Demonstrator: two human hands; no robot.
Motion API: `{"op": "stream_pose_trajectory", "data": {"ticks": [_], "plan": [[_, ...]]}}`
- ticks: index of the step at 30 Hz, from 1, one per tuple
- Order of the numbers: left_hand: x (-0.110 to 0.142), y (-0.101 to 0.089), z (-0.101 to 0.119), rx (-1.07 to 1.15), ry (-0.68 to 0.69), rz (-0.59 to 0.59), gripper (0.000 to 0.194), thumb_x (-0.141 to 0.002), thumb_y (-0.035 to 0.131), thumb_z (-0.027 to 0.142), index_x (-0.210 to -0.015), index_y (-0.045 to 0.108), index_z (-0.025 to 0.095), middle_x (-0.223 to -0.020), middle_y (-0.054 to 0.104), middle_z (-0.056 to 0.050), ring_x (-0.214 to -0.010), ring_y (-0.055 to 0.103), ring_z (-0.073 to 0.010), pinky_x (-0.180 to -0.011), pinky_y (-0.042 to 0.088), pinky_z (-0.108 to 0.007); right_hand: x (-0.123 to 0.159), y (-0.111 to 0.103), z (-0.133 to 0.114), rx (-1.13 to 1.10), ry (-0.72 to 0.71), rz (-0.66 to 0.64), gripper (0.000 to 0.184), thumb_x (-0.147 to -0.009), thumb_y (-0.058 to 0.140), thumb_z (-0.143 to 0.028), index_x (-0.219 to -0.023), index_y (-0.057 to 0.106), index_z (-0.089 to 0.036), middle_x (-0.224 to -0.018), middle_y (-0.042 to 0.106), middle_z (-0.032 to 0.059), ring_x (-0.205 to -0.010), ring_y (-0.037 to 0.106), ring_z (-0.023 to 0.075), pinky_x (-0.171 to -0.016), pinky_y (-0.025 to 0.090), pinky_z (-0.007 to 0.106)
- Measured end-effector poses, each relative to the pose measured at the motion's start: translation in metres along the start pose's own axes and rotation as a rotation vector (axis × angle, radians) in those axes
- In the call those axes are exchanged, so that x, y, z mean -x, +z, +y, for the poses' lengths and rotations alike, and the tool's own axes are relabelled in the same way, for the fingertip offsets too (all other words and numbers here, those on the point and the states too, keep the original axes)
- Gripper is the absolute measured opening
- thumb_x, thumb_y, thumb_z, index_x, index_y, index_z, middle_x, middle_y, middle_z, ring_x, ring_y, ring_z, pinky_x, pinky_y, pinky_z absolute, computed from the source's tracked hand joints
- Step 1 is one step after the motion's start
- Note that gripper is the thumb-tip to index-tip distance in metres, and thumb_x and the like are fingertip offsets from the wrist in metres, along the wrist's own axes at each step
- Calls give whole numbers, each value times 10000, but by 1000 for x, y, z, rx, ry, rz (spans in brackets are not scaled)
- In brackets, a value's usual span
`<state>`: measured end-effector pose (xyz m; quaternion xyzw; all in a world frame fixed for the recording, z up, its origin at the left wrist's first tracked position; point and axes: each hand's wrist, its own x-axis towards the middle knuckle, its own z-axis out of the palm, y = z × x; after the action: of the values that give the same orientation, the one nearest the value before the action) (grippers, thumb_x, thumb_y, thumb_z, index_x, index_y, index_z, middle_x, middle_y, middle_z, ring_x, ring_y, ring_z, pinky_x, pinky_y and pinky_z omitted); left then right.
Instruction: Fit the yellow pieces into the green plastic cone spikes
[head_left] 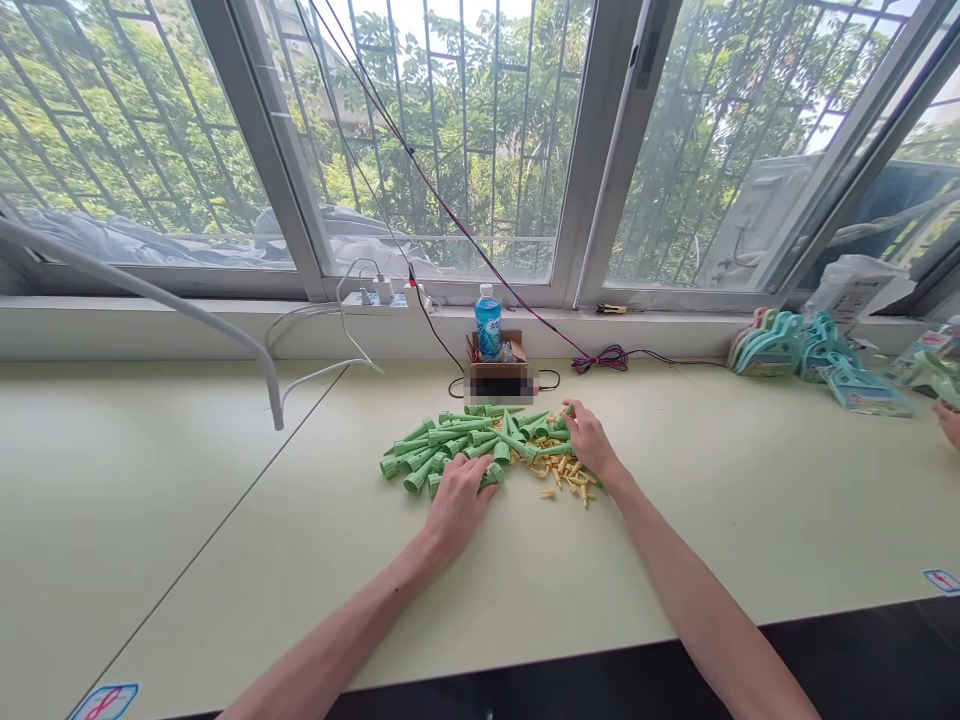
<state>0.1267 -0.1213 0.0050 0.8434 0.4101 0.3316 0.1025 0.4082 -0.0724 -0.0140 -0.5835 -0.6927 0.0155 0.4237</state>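
Curled over the pile at the frame's centre, the left hand (459, 492) and the right hand (590, 442) each have fingers against tapering green plastic cones (517, 441), though I cannot tell whether either one is clenched on a piece. Well over a dozen cones overlap there, too tangled to count exactly, with dozens of small yellow plastic pegs (585, 494) right of centre. Beneath spreads one pale green tabletop (712, 510) bearing two stickers (941, 581), at lower left and lower right, while one blue-liquid bottle (489, 322) stands upright at centre, below barred windows (465, 130) across the top.
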Motion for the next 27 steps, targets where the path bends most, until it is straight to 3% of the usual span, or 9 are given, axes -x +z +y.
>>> {"op": "stream_pose_trajectory", "data": {"ticks": [9,17,23,27], "plan": [[-1,-1,0,-6,27,42,272,-842,628,203,-1112,624,233,-884,713,-45,-841,597,-255,-750,496,-382,3,2,4,21,60,34,284,-937,408,-250,-1187,514,-167,-891,663,93,-818,594,246,-704,485,359],[1,2,0,14,-6,10,282,-863,628,265,-1145,621,261,-891,719,-34,-794,657,-237,-701,503,-331,8,4,3,6,101,53,369,-919,473,-286,-1267,478,-161,-987,663,130,-942,593,280,-766,499,405],[2,-1,7,0,-42,-30,271,-886,598,286,-1157,609,272,-960,746,-30,-740,694,-222,-677,502,-312,15,-1,-30,24,87,369,336,-915,482,-274,-1233,443,-176,-1082,528,147,-979,524,282,-863,468,468],[3,0,6,-33,-41,-57,292,-872,612,280,-1164,613,269,-983,753,-47,-819,708,-264,-703,515,-340,26,3,-67,-33,-13,375,162,-944,447,-231,-1088,508,-190,-990,524,108,-925,523,255,-859,464,427]]}}
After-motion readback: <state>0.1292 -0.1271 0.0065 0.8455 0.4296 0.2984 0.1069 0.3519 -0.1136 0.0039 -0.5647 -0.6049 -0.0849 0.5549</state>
